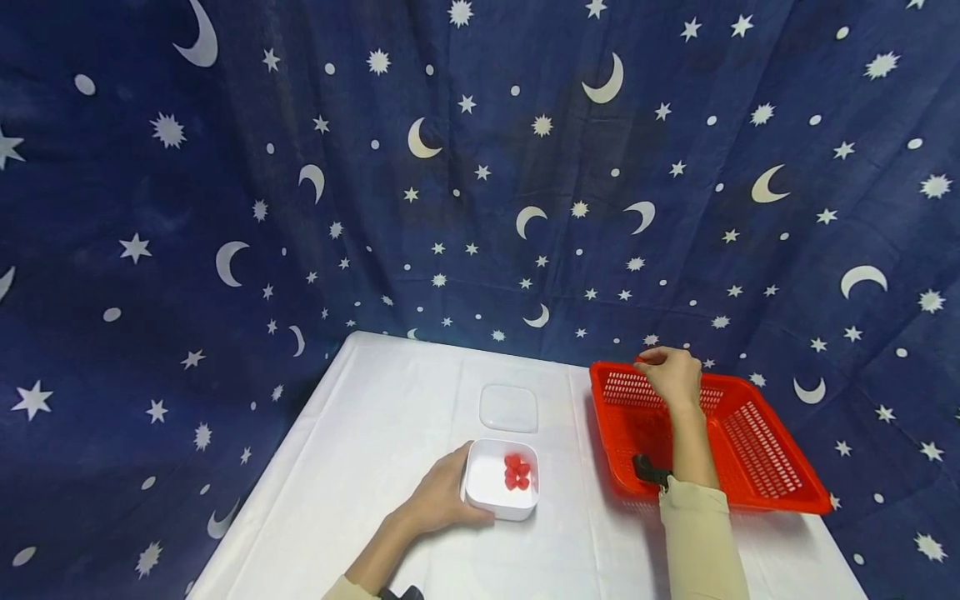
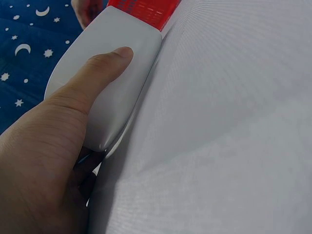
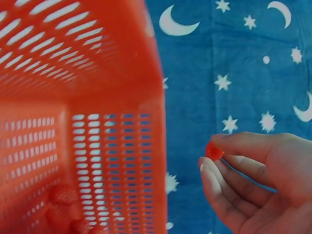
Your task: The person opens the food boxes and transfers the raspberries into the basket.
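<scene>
A white square container [image 1: 483, 479] stands on the table, with several small red pieces [image 1: 517, 472] at the right of its floor. My left hand [image 1: 444, 490] grips it from the left; in the left wrist view the thumb lies along one wall, and the other fingers are mostly hidden. Over the far edge of the red basket [image 1: 761, 450], my right hand [image 1: 675, 379] is raised. Between thumb and fingertips it pinches a small red piece [image 3: 213, 151], whose exact kind I cannot tell. More red pieces [image 3: 63, 195] lie blurred inside the basket.
A clear, flat, square lid [image 1: 508, 408] lies just behind the container. The white cloth [image 1: 375, 417] covers the table. Behind it hangs a dark blue curtain [image 1: 495, 292] with moons and stars. The basket's slotted walls rise at the table's right side.
</scene>
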Demonstrator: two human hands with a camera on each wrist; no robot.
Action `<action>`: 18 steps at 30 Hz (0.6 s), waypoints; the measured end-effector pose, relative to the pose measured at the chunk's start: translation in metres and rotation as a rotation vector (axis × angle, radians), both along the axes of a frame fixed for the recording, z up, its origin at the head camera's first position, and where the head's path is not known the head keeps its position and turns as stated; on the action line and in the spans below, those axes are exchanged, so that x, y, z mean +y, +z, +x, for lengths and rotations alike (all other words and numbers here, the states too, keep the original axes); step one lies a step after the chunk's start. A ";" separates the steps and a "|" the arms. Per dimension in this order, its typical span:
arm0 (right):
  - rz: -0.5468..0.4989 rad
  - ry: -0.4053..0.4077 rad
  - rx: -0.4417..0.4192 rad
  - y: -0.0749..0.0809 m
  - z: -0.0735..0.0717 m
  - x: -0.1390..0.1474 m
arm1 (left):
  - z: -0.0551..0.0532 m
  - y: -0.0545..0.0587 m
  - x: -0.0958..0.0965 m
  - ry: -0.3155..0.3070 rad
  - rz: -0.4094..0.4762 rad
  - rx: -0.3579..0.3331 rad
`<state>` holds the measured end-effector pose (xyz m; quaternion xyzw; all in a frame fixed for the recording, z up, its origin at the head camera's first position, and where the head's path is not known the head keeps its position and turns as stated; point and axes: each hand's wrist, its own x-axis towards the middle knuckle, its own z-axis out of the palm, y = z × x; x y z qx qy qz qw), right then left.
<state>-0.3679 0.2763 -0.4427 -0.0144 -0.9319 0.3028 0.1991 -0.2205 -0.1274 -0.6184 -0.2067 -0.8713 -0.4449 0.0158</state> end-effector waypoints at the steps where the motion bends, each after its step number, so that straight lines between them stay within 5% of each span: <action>1: 0.000 -0.007 -0.021 -0.003 -0.001 0.003 | 0.000 0.000 0.000 0.002 -0.004 -0.001; 13: -0.015 -0.051 -0.337 -0.018 -0.007 0.040 | -0.001 -0.001 0.000 0.003 -0.010 0.002; 18: 0.032 -0.111 -0.387 -0.025 -0.011 0.050 | -0.002 -0.002 0.000 -0.002 -0.002 0.001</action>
